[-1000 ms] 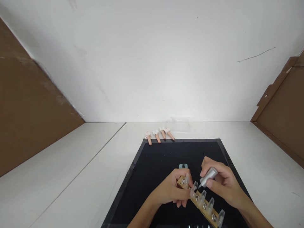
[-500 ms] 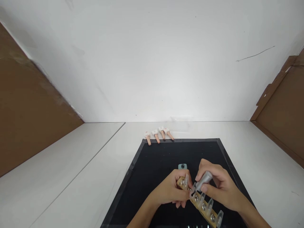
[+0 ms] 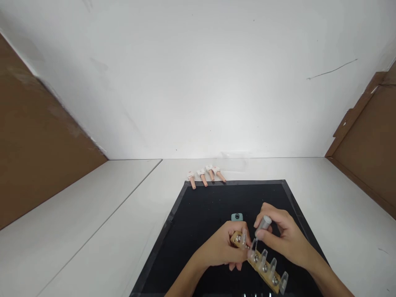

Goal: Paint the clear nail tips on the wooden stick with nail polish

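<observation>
Left hand (image 3: 224, 245) closed on tan strip (image 3: 260, 269); right hand (image 3: 286, 237) pinches silver cap (image 3: 264, 225) (perhaps brush-tipped).

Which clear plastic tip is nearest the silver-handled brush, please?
The clear plastic tip second from the left; the silver-handled brush points down beside it, with the others farther off.

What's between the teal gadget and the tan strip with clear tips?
In the head view, your left hand, gripping the tan strip, lies between it and the teal gadget.

Tips (image 3: 284, 282) on strip (image 3: 259, 266) | mat (image 3: 201, 214) beneath | bottles (image 3: 203, 179) at mat's far edge
</observation>
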Motion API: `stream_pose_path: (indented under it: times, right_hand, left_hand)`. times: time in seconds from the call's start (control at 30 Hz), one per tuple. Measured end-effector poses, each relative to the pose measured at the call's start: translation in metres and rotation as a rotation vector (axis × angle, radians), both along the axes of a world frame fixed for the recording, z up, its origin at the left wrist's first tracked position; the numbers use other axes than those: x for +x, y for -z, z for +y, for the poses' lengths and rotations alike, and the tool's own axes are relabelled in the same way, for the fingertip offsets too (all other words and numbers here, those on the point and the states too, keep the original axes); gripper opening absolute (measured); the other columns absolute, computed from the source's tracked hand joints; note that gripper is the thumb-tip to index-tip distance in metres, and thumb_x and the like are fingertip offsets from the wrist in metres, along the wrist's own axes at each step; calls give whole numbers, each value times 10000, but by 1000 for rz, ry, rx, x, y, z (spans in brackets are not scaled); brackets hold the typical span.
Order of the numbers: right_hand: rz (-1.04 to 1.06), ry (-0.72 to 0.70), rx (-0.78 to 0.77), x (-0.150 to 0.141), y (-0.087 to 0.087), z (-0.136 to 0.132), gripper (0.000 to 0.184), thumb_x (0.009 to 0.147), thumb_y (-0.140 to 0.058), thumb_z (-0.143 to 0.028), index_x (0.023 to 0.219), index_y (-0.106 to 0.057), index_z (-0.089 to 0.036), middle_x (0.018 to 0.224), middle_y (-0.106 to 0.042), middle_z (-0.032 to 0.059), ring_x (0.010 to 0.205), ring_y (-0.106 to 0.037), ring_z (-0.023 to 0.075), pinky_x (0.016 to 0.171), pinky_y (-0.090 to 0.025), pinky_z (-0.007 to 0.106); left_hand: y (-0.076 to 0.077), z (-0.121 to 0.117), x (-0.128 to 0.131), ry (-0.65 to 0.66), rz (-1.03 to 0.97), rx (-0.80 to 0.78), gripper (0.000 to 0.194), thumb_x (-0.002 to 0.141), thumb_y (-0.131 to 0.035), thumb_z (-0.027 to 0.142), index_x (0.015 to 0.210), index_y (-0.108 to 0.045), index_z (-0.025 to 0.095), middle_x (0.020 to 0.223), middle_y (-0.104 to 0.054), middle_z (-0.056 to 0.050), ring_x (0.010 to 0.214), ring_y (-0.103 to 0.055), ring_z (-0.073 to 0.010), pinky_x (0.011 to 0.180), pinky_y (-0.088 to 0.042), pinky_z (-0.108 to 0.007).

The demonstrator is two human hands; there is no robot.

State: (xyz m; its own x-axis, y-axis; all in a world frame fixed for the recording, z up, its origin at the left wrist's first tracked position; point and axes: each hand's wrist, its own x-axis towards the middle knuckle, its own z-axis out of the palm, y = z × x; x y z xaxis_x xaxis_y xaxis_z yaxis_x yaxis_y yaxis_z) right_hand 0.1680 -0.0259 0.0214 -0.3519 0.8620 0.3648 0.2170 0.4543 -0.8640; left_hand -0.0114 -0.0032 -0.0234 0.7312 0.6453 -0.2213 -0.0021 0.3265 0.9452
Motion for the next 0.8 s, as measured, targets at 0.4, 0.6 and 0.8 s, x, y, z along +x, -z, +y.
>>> stream_pose_path:
  times: [0.4,0.6,0.8]
  right_hand:
    - [10,76,-80,0,3,-1,147,833,-602,-262,704,-579,-197,629,-415,-41,552,-392,119,549,-368,255]
    - [66,-80,-68,-3,5,-2,204,843,-611,-373,748,-629,-194,620,-412,-40,558,-400,123,526,-361,249]
    - [-22,111,-73,-1,4,0,150,817,-616,-258,682,-595,-196,577,-359,-57,535,-366,119,522,-362,252]
  left_hand:
    - [0,-1,1,0,8,-5,152,555,-624,122,648,-511,163,399,-533,95,303,-462,-38,280,-330,-98]
    - [-1,-1,-1,9,15,-4,150,554,-622,117,659,-522,156,406,-537,92,300,-454,-34,287,-333,-99]
    - [5,0,0,0,1,7,157,569,-640,124,669,-524,161,393,-530,98,294,-455,-39,275,-326,-98]
